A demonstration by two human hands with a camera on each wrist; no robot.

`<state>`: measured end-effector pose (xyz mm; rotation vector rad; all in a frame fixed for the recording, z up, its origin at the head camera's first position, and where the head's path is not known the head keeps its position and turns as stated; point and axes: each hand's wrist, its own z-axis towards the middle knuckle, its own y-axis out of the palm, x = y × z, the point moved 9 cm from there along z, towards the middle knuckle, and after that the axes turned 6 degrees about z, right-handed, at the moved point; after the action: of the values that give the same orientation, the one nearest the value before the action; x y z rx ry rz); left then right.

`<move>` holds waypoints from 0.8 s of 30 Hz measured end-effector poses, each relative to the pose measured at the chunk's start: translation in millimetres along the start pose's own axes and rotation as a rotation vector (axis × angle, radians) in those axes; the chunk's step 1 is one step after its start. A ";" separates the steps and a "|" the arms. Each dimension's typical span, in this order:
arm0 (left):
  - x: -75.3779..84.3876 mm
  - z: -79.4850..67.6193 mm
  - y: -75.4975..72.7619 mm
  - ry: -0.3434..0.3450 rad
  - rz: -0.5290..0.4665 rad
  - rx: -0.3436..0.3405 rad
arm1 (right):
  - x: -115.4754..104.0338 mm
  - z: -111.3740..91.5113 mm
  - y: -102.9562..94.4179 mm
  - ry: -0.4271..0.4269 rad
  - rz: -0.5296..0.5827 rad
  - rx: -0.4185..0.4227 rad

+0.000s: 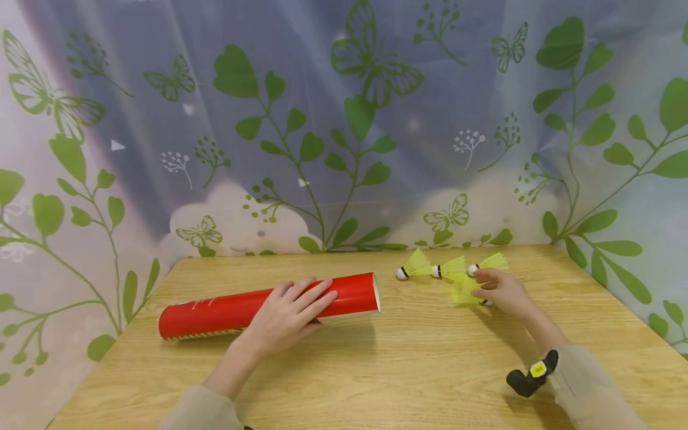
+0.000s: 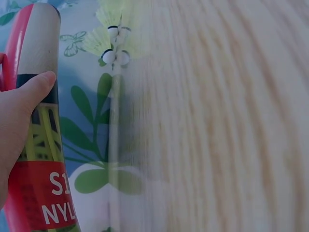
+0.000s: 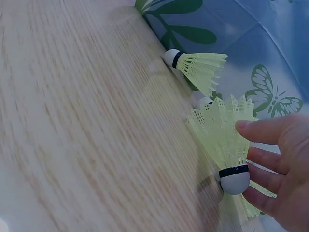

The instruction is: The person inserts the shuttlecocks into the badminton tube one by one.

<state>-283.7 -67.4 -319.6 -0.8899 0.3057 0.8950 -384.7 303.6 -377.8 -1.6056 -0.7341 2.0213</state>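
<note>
You had one red cylindrical tube [image 1: 226, 312] and four yellow mesh-skirted, white-headed shuttlecocks [image 1: 453, 267], all right of the tube. Its long axis ran left-right, pale-rimmed end toward them. Your left hand [image 1: 285, 313] wrapped it, right of mid-length; your right hand [image 1: 506, 292] pinched one shuttlecock's skirt [image 3: 221, 140], head pointing away from the tube.
</note>
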 end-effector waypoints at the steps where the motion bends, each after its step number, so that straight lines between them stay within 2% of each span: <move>1: 0.0 0.0 0.2 -0.001 0.000 0.000 | 0.0 -0.6 0.6 0.000 -0.004 -0.004; 11: 1.0 -1.1 1.7 0.002 0.010 0.001 | -1.2 -5.5 5.7 0.012 -0.054 -0.061; 16: 1.1 -1.7 1.9 0.003 0.009 0.003 | -0.6 -6.0 7.2 0.002 -0.049 -0.067; 24: 1.1 -2.2 3.6 -0.001 0.016 -0.025 | 4.8 -8.2 4.7 0.055 0.001 -0.063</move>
<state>-285.6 -67.4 -323.5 -0.9110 0.3016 0.9160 -377.8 304.2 -385.8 -1.6908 -0.7840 1.9641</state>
